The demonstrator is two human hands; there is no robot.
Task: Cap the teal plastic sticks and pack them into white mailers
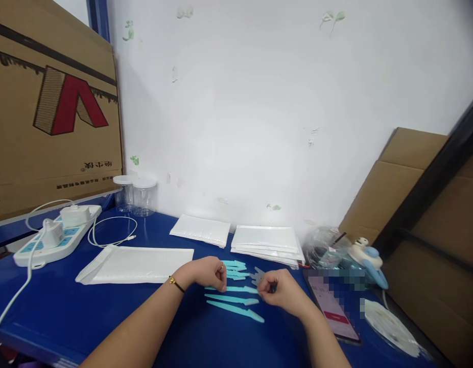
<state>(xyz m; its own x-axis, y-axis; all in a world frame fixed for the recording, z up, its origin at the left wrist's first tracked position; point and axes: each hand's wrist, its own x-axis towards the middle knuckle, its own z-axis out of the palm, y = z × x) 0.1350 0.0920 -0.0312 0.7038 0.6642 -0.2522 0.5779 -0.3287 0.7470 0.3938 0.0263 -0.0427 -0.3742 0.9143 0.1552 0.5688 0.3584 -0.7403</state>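
Several turquoise plastic blades lie on the blue table. Three are spread in a rough column, with a lower blade and a middle blade untouched. My left hand and my right hand are at opposite ends of the top blade, fingers pinched at its tips. Just behind my left hand is a bunch of turquoise blades. Small translucent grey pieces lie beside my right hand, partly hidden by it.
White padded envelopes lie at left, with more envelope stacks by the wall. A power strip, cable and clear jars stand left. A phone, plastic bag and white round item are at right.
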